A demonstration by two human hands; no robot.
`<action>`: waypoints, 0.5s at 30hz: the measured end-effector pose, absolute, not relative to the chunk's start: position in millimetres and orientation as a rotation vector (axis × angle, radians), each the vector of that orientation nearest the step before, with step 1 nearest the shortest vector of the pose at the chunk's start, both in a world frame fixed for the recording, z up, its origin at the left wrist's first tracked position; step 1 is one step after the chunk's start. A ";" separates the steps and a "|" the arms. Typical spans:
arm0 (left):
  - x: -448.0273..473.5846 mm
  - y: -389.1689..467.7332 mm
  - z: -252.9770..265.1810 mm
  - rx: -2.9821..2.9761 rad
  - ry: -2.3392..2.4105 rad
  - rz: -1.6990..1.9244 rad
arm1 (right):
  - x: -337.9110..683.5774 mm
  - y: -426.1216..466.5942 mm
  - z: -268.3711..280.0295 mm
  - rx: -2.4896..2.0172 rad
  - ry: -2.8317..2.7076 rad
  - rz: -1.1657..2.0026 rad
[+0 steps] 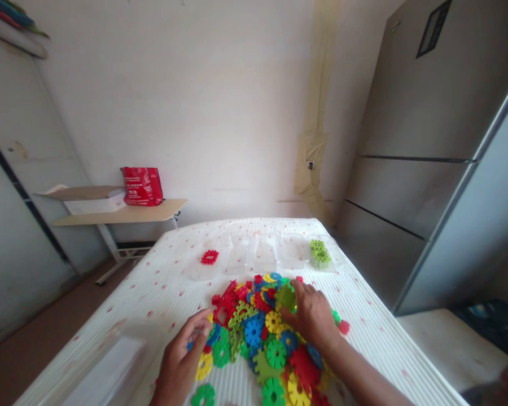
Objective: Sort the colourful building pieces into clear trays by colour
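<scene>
Whitewashed wall (pixel 195 113) runs behind everything, and at far left a wood-topped desk (pixel 165 211) carries a white box (pixel 95 204) with a red bag (pixel 143 186) just beside it. Nearer, on a white tablecloth (pixel 152 282) dotted with red, sits a see-through container (pixel 114 366). Next comes the left hand (pixel 184 349), fingers loosely curled at the left edge of the heap; whether they grip anything, I cannot tell. Beyond it, a red piece (pixel 209 257) lies in the left end of a clear compartment tray (pixel 265 251). Mid-table spreads the heap of toothed plastic pieces (pixel 254 330) — red, yellow, blue and green. At its upper right, a green piece (pixel 286 298) is held between the thumb and fingers of the right hand (pixel 313 316). Behind that hand, light-green pieces (pixel 320 255) occupy the tray's right end. A grey refrigerator (pixel 423 107) stands at far right.
</scene>
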State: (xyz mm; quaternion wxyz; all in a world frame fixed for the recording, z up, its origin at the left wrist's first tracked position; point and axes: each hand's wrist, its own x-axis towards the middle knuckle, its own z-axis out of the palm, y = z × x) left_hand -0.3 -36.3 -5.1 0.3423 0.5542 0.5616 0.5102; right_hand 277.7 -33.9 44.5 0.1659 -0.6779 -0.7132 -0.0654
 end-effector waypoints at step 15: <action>-6.7 -30.4 -14.6 1.495 1.497 1.298 | 378.9 -19.3 39.2 -2.569 -1.699 -0.101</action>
